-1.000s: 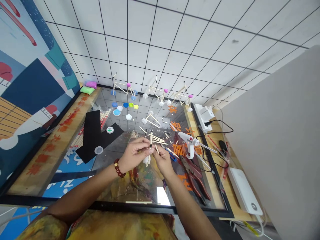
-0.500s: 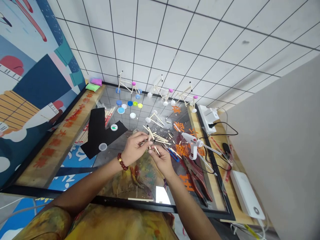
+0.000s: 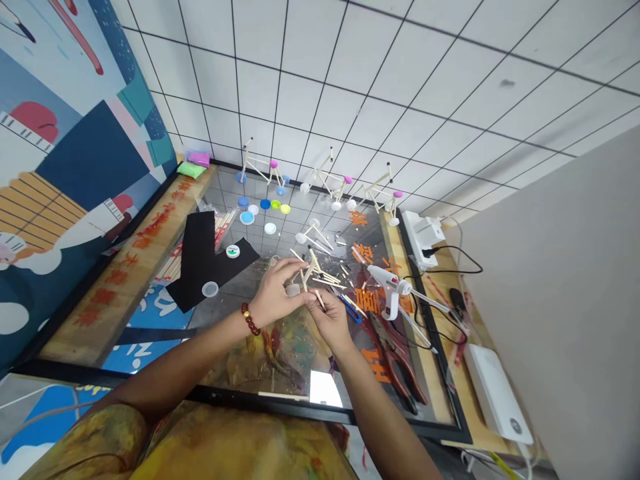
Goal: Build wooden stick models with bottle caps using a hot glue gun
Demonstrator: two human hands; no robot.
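Observation:
Above the middle of the table, my left hand (image 3: 277,291) holds a small frame of pale wooden sticks (image 3: 313,261) between fingers and thumb. One stick end is dark. My right hand (image 3: 331,320), closed, pinches the lower part of the same frame, where a stick end shows beside the thumb. Just beyond my hands lie loose sticks (image 3: 327,277) and small scraps. An unfinished-looking stick piece with white round caps (image 3: 301,238) lies farther back. Blue-handled scissors (image 3: 354,311) lie right of my right hand, partly hidden.
Three stick models with round caps, one of them here (image 3: 260,167), stand along the back edge. Several coloured caps (image 3: 265,204) lie before them. A black sheet (image 3: 199,257) is at left. At right are a white glue gun (image 3: 389,288), red-handled pliers (image 3: 400,370) and a power strip (image 3: 419,237).
The stick frame has turned more upright between my hands. My left fingers have stretched out along it, and my right hand has closed nearer to my left thumb. The view has shifted slightly.

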